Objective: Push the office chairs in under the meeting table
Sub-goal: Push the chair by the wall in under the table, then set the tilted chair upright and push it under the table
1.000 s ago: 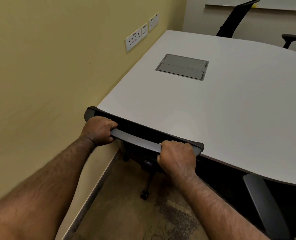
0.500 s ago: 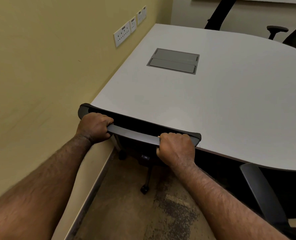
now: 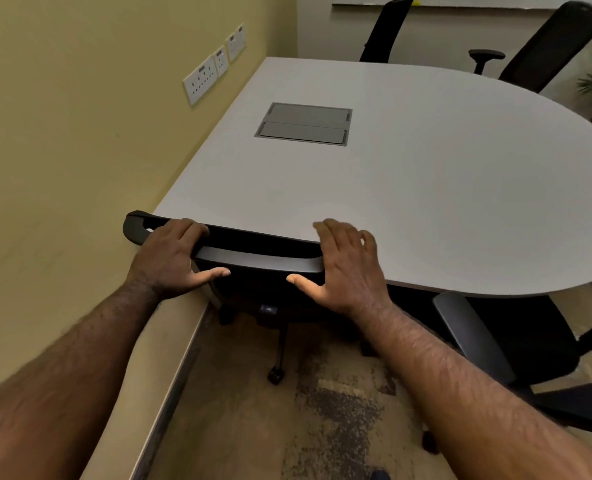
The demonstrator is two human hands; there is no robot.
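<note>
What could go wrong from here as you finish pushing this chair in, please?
1. The chair back already sits at the table edge, so the right hand, whose fingers reach over the tabletop, might get pinched by a further push.
2. The chair's left end lies close to the wall, beside the left hand, and could scrape it.
3. The neighbouring chair on the right stands close and could collide.

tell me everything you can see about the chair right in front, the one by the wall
The chair is black with a curved grey bar along the top of its backrest. Its top edge meets the white table edge, the seat hidden beneath. A thin leg and dark casters show on the carpet below. The left hand and right hand rest open on the backrest top, fingers straight. The yellow wall lies close beside it.
</note>
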